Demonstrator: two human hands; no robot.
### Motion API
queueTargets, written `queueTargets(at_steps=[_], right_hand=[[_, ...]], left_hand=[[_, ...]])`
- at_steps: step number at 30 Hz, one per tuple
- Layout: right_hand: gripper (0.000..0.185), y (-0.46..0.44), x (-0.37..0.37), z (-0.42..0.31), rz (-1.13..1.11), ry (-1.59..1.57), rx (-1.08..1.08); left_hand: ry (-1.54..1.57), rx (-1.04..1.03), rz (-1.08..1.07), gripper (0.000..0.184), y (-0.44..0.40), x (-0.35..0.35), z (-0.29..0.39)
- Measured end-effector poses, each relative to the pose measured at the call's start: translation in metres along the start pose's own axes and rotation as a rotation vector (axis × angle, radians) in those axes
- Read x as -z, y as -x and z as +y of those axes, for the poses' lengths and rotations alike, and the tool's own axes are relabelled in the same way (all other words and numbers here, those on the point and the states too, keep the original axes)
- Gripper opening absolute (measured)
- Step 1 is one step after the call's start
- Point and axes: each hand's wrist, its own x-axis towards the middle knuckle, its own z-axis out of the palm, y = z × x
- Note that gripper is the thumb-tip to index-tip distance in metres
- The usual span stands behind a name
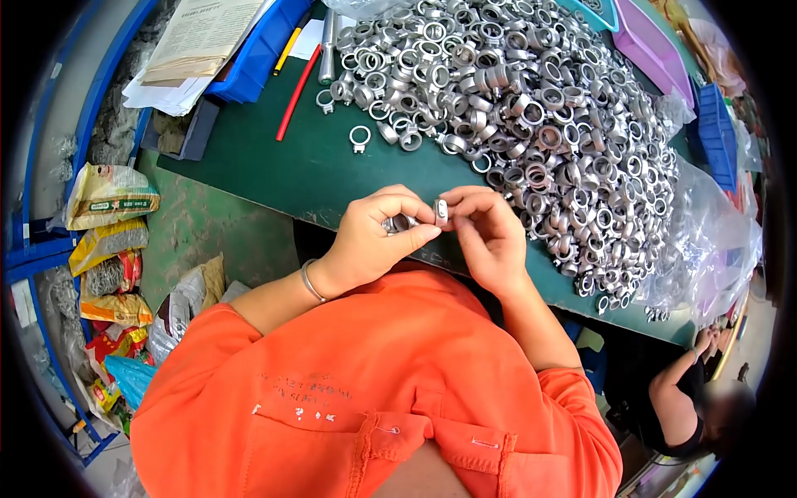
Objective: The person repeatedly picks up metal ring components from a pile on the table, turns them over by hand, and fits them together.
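Bent over a dark green worktop (249, 158), close along the near edge, with bare surface just ahead of the fingers (403, 199) and more room off to their left. Banked up ahead and to the right of the fingers in a broad heap of metal rings (540, 141), leaving little space on that side. Brought together above the near strip, with left hand (365, 232) and right hand (494, 241) almost tip to tip, both closed to a narrow pinch. Laid ahead and to the left, well apart from the fingers, as a red pen (299, 92). Tucked inside the left fingers as cupped rings (402, 222) (how many, impossible to tell). Pinched between both hands, equally near each, as a single piece (441, 212), apparently seen edge-on, long axis pointing away from the body, across the line joining the fingertips.
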Motion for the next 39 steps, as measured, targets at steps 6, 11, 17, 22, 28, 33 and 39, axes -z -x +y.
queueTargets(at_steps=[6,11,17,22,28,33,39], right_hand=[[0.016,-0.003,0.006,-0.013,-0.006,-0.202,-0.350],[0.017,-0.001,0.002,-0.017,-0.032,-0.188,-0.406],[0.026,-0.008,0.001,-0.016,-0.180,0.377,0.374],[0.021,-0.025,0.000,-0.019,-0.123,0.711,0.467],[0.024,-0.051,0.002,-0.005,-0.036,1.267,0.121],[0.017,-0.043,0.005,-0.007,0.040,0.879,0.268],[0.013,-0.015,0.011,-0.025,0.030,-0.036,-0.283]], left_hand=[[-0.083,-0.101,-0.013,0.010,0.003,-0.003,-0.001],[-0.138,-0.129,-0.007,0.011,0.003,-0.004,-0.003],[0.850,0.566,-0.053,0.030,0.000,0.002,0.002],[1.031,0.743,-0.137,0.017,0.015,0.018,-0.022],[0.901,0.864,-0.415,0.019,0.049,0.056,-0.055],[0.804,1.056,-0.179,0.021,0.031,0.027,-0.110],[1.493,0.681,-0.189,0.022,-0.028,-0.034,-0.114]])
